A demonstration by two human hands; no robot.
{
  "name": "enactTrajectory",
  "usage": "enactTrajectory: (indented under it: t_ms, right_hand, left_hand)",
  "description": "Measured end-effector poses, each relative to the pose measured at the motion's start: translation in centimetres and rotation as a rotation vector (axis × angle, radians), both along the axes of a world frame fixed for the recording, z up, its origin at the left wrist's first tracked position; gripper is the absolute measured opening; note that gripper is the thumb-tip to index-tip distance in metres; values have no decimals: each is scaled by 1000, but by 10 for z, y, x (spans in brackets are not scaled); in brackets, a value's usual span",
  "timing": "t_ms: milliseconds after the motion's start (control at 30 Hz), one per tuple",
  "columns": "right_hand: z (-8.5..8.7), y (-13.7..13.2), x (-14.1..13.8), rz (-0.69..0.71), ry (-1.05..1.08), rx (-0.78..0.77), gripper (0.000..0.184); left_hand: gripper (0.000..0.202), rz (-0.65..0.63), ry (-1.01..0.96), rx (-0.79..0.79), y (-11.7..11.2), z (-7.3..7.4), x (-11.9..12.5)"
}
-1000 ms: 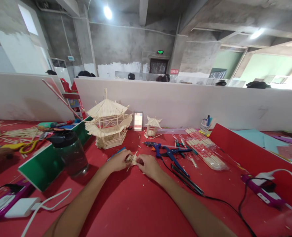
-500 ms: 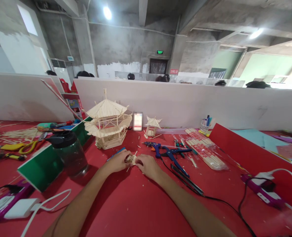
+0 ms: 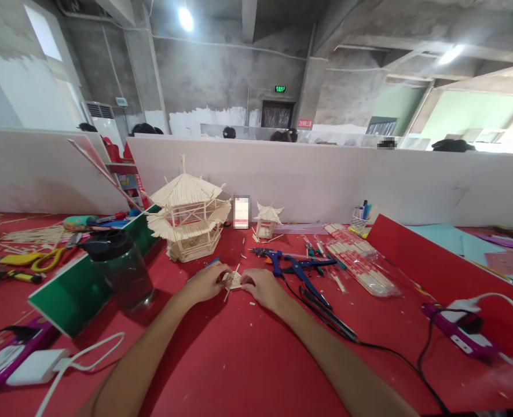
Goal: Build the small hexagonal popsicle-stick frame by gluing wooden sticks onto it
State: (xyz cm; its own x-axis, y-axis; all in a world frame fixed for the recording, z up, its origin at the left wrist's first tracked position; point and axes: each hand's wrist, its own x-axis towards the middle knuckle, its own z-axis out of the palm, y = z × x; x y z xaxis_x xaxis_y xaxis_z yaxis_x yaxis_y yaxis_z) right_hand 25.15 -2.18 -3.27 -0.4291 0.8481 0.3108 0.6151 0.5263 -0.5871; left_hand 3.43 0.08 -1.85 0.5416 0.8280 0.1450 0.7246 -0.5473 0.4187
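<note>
Below frame centre, the left hand (image 3: 212, 281) and right hand (image 3: 260, 286) curl half-closed fingers at a small stick piece (image 3: 234, 281); I cannot tell whether either grips it.

Two bare hands close together, fingers bent inward.
The left forearm (image 3: 152, 343) slants in from the lower left and the right forearm (image 3: 326, 343) from the lower right, both bare and converging ahead. The left hand (image 3: 212, 282) and the right hand (image 3: 260, 286) face each other across a narrow gap, backs largely upward, fingers curled; the fingertips are too small to show how firmly either one grips.
</note>
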Motion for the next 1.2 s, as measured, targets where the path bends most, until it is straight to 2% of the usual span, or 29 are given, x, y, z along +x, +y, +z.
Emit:
enactTrajectory:
  t_ms: [133,267,500,700,833,967,1067,1200]
  right_hand:
    - [2,-1,0,-5,0,18,13]
    - [3,1,-1,-29,0,56,8]
    - [5,2,-3,-61,-32,90,9]
    - [3,7,1,-75,-62,135,9]
    - [11,11,19,-261,-223,178,13]
    - [22,11,36,-460,-443,82,21]
    - [23,11,38,-520,-533,-5,31]
    - [19,16,33,-577,-549,3,40]
  left_hand:
    - [27,-6,-62,49,-7,11,8]
    - [28,-77,-5,60,-13,18,17]
    - [23,-101,92,116,-11,11,24]
    - [25,-20,116,122,-8,11,21]
    - [22,43,123,143,-8,15,18]
    - [25,48,109,152,-3,12,17]
    - [29,1,72,157,0,9,17]
    - [28,-72,3,121,0,8,17]
